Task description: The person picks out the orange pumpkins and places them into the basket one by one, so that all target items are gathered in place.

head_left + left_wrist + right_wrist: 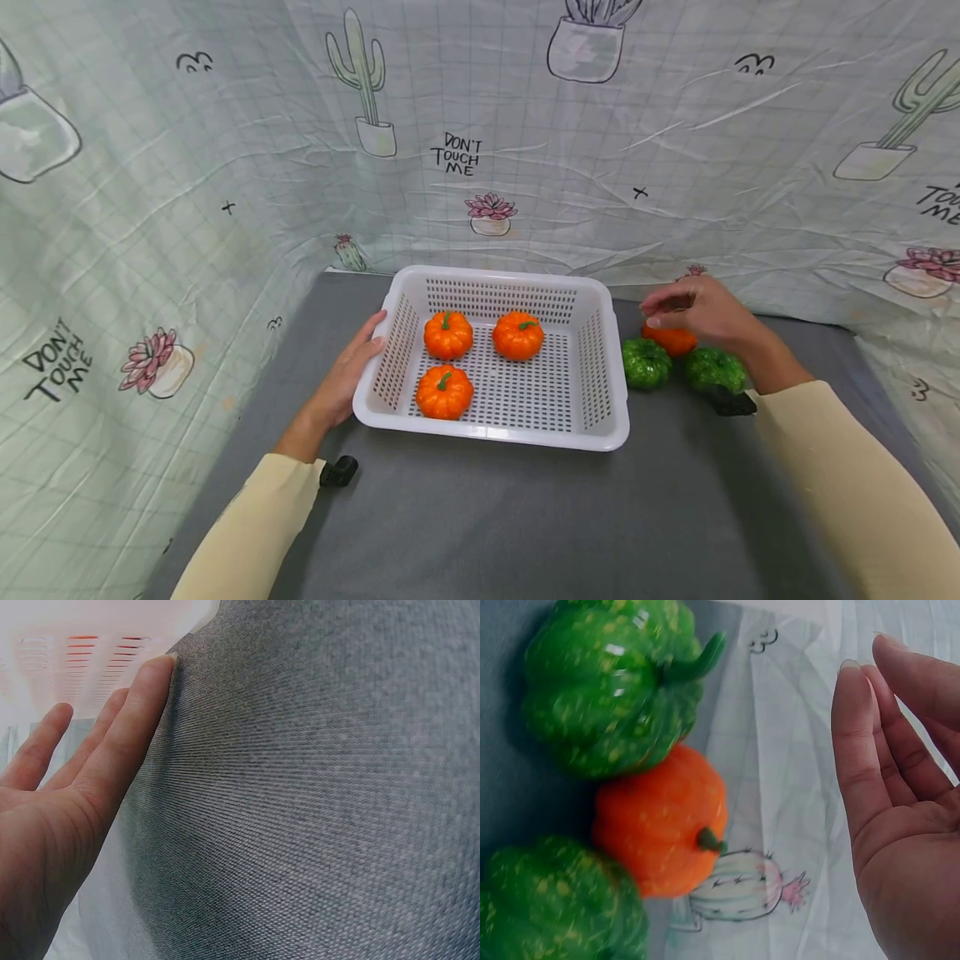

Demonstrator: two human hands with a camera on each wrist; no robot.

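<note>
A white perforated plastic basket (491, 432) holds three small orange pumpkins, one at back left (447, 335), one at back right (517, 336) and one at front left (444, 392). My left hand (348, 375) is at the basket's left side; in the left wrist view its fingers (124, 750) look extended beside the basket wall (97, 667). Right of the basket, my right hand (701, 312) hovers over another orange pumpkin (664, 821), fingers slightly bent and holding nothing. Two speckled green pumpkins flank it, one nearer the basket (647, 364) and one farther right (715, 370).
A grey cloth-like surface (480, 517) lies under everything. Light fabric printed with cacti (525, 167) hangs behind the basket and along the left and right sides. Black wrist cameras (339, 472) sit at both cuffs.
</note>
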